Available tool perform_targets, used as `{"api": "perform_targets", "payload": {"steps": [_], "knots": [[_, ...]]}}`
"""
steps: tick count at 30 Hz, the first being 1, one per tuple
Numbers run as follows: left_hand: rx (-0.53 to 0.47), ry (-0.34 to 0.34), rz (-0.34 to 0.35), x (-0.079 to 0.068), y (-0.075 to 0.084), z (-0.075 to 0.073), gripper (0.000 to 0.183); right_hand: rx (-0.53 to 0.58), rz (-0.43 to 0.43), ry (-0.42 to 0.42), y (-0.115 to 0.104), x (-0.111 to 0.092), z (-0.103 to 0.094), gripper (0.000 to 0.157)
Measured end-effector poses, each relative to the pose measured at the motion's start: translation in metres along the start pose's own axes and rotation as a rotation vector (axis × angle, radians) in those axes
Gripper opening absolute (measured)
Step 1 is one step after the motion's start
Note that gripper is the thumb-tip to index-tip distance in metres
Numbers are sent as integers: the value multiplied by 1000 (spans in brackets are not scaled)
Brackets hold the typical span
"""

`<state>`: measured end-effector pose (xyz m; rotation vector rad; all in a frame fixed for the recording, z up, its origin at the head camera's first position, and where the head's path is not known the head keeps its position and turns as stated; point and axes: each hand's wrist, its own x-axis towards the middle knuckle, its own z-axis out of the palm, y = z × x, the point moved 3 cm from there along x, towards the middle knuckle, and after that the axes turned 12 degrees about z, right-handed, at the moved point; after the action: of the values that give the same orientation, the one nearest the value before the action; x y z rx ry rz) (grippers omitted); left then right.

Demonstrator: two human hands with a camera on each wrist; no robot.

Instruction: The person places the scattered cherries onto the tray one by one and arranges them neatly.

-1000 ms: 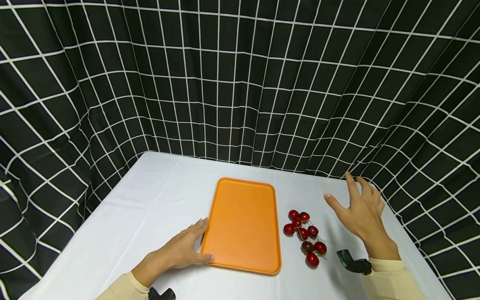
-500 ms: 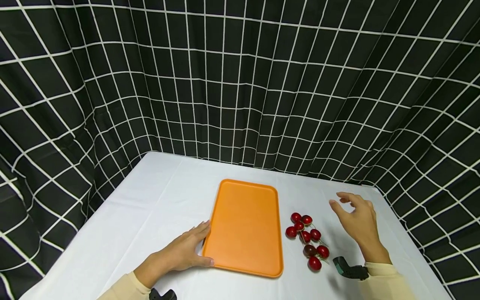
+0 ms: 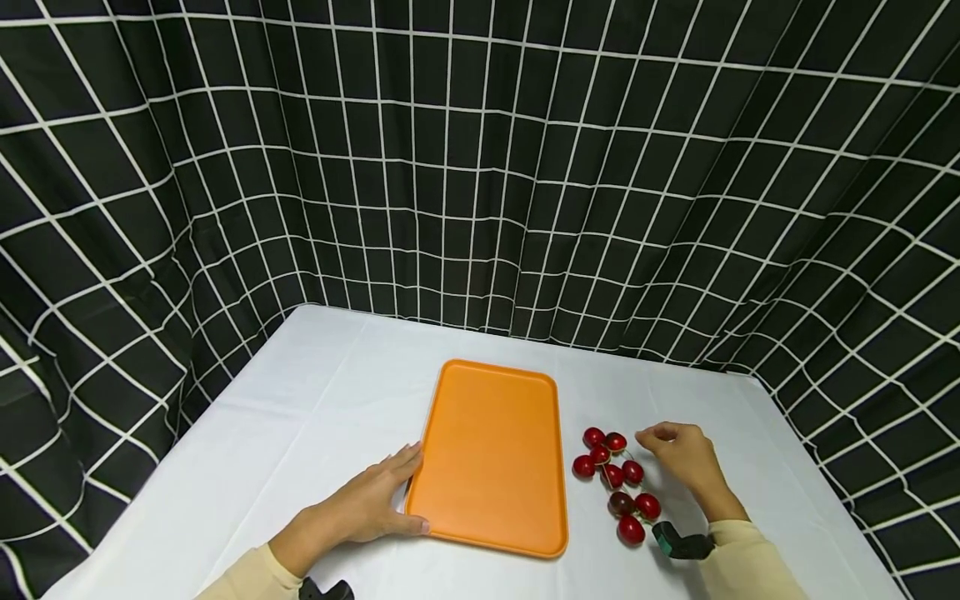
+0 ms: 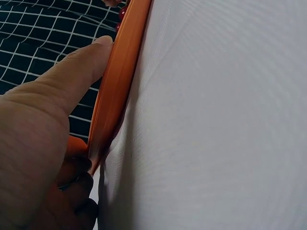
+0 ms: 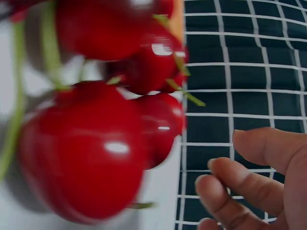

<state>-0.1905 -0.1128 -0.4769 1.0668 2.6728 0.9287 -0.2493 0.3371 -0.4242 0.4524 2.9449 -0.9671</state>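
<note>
An orange rectangular tray [image 3: 491, 458] lies on the white cloth in the middle of the head view. My left hand [image 3: 367, 500] rests at its near left corner, thumb along the near rim and fingers against the left side. In the left wrist view the thumb [image 4: 84, 67] touches the orange rim. Several dark red cherries [image 3: 632, 530] with green stems lie right of the tray. Just right of the upper ones is my right hand [image 3: 686, 454], its fingers loosely bent. In the right wrist view a gap shows between thumb and fingers, and nothing is held.
A white cloth [image 3: 322, 400] covers the table. Black curtains with white grid lines [image 3: 465, 167] stand around its back and sides. A dark device [image 3: 681, 542] is worn at the right wrist, another [image 3: 326, 590] at the left.
My right hand has come down and left toward the upper cherries, its spread fingers drawing together. The left hand stays at the tray's corner. The view has shifted slightly.
</note>
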Motion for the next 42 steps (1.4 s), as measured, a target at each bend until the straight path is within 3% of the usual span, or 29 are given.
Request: {"api": "perform_targets", "payload": {"steps": [5,16,27,33,37,42], "knots": [[-5,-3,-3,0,0,1,109,-34,76,-125,4,4,12,30],[-11,-2,-16,0,0,1,109,-85,56,-184,3,7,21,21],[-14,-2,-20,0,1,0,107,-105,40,-167,3,13,25,16],[-19,-2,-4,1,2,1,108,-114,39,-134,4,12,18,18],[-12,-5,-7,0,2,1,108,-109,-4,-85,-7,14,9,19],[-10,2,-5,0,2,-1,108,-79,-90,-36,-35,18,0,25]]}}
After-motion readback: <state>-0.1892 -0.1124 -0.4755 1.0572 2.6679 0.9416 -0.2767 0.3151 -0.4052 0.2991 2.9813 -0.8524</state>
